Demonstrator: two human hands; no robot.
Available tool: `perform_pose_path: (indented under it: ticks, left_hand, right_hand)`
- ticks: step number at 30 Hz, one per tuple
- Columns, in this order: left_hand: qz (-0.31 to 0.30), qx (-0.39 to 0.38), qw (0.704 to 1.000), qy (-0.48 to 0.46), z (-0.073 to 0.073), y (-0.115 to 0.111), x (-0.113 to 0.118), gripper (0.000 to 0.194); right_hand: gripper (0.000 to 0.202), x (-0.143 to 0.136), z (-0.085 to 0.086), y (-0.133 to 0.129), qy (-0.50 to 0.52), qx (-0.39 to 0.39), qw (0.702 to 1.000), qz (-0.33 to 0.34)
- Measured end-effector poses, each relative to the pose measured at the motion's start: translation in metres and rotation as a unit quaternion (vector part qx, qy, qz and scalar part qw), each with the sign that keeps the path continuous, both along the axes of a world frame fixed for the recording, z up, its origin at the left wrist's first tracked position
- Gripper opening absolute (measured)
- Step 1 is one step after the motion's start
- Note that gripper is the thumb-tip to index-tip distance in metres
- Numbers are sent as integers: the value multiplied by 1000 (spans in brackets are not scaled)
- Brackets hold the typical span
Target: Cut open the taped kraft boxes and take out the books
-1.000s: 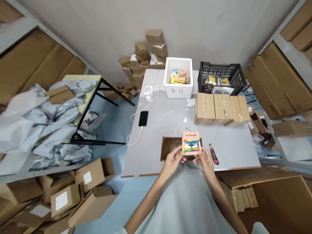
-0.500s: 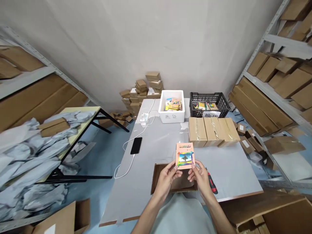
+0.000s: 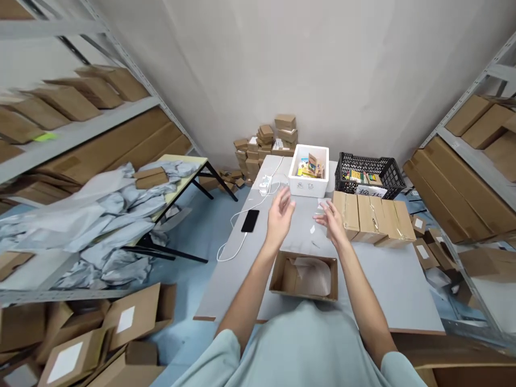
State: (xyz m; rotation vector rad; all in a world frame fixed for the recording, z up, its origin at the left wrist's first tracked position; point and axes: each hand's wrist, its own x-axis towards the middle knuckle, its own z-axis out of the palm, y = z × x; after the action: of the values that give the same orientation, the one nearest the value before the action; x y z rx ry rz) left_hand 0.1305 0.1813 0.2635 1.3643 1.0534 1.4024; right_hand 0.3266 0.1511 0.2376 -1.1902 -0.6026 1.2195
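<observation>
My left hand point(image 3: 280, 213) is raised over the middle of the grey table, fingers apart and holding nothing. To its right, my right hand point(image 3: 331, 220) is open too, near the closed cardboard boxes point(image 3: 368, 217). Beyond both hands stands a white foam box point(image 3: 308, 186) with small colourful packs inside; one pack point(image 3: 313, 163) leans upright in it. Nearer to my body, an open cardboard box point(image 3: 278, 271) holds a translucent white wrap point(image 3: 312, 275).
A black crate point(image 3: 393, 177) with packs stands at the back right. A phone point(image 3: 250, 221) with a white cable lies on the left of the table point(image 3: 229, 285). Grey parcels point(image 3: 116, 209) cover a side table, and shelves with cartons flank both sides.
Both hands have moved forward and apart, and the pink pack has left them. A pack now stands upright in the foam box. The view has shifted, showing the open cardboard box fully.
</observation>
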Motion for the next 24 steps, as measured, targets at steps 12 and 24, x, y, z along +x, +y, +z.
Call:
perform_pose_path:
  ticks: [12,24]
  left_hand:
    - [-30,-291,954,61,-151,-178,-56,57]
    - [-129,-215,951,180,-94,-195,-17,39]
  right_hand:
    - [58,37,-97,-134,-261,-115,955,78]
    - [36,37,-182,43,-587,-254,547,541]
